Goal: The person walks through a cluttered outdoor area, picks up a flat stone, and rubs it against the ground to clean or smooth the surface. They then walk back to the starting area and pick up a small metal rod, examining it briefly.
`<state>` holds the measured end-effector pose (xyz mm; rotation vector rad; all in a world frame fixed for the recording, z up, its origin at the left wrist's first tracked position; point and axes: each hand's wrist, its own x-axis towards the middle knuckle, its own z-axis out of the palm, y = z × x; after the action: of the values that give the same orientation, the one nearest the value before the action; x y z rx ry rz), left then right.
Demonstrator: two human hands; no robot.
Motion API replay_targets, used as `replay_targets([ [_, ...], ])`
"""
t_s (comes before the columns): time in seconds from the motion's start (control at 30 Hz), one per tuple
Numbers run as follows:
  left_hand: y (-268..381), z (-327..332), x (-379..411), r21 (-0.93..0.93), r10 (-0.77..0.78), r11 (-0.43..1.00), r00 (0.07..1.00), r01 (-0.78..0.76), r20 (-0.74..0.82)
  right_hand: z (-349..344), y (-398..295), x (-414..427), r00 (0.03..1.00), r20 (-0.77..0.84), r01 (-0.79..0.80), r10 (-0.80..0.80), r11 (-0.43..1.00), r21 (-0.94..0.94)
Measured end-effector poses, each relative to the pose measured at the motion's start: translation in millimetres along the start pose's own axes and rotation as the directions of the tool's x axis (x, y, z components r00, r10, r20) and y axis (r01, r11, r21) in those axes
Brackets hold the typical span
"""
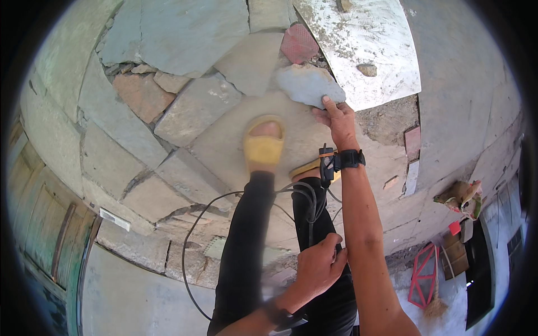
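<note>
My right hand (338,119) grips the near edge of a flat grey stone slab (310,85), with the thumb on top and the other fingers partly hidden at its edge. The slab lies beside a white sheet (391,50) that is spotted with dirt. Just beyond the slab is a reddish textured piece (299,43). My left hand (320,261) is curled in front of my right leg, close to my right forearm. A dark cable (312,210) runs down to it; whether the fingers hold the cable cannot be seen.
Uneven stone paving (197,109) with gaps surrounds my yellow slippers (264,147). A small stone (367,70) rests on the white sheet. Bare rough ground (388,119) borders the sheet. The cable loops around my legs. A red metal frame (422,277) and a broom (436,308) stand at lower right.
</note>
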<state>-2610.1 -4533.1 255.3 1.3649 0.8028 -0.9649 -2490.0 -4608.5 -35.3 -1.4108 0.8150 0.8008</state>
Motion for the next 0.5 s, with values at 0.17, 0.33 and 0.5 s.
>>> replay_targets([
  [0.17,-3,4,-1,0.018,0.010,1.000,1.000,-0.010,0.010,1,-20,8,0.998,-0.026,-0.061,0.057,0.976,-0.210],
  [0.33,-3,6,-1,0.046,0.026,0.999,1.000,-0.026,0.011,-3,-16,15,0.998,-0.050,-0.058,0.042,0.929,-0.364],
  [0.5,-4,11,-2,0.075,0.005,0.997,1.000,-0.006,0.018,-4,-28,16,0.995,-0.018,-0.096,0.102,0.839,-0.535],
])
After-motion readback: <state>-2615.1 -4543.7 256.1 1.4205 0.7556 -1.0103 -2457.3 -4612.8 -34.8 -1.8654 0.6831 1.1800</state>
